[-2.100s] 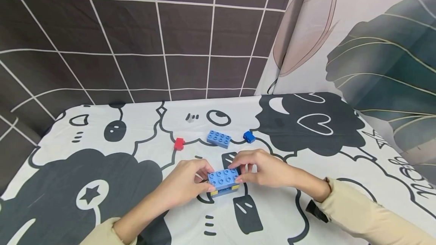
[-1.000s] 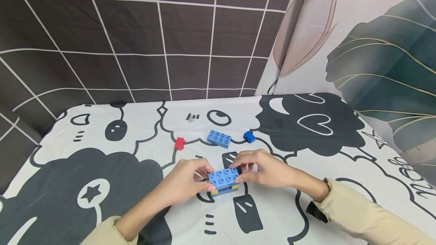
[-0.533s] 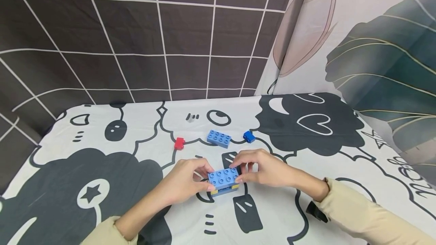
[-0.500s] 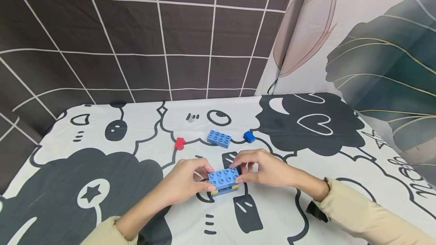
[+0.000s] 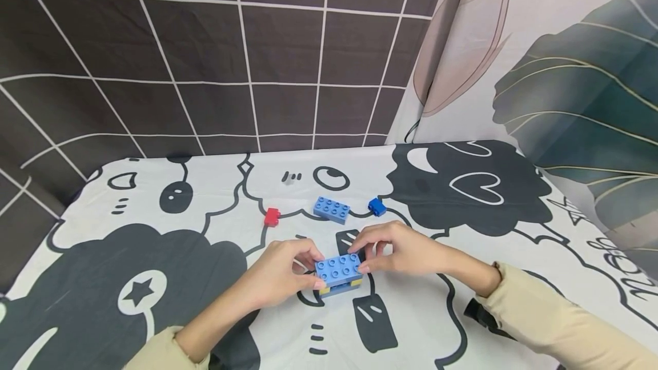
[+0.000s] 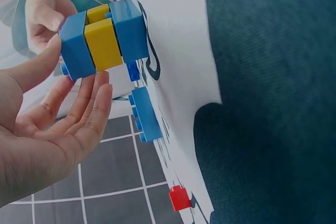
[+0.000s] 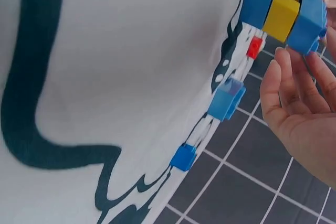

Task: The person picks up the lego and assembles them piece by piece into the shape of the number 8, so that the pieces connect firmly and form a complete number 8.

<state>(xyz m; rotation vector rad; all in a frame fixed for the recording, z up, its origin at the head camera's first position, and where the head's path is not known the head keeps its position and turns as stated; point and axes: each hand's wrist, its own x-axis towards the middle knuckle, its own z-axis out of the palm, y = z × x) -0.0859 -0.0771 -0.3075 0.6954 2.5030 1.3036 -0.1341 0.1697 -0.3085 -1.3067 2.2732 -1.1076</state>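
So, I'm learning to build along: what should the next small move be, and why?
I'd probably ease the right hand off the top brick toward the small blue brick: the left hand also grips the top brick, which sits on yellow bricks, and the small blue brick is the loose piece nearest the right hand.

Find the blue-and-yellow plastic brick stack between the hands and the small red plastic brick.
Blue-and-yellow plastic brick stack (image 6: 104, 44): left wrist view, its yellow middle layer.
Small red plastic brick (image 5: 271, 217): head view, middle of its body.
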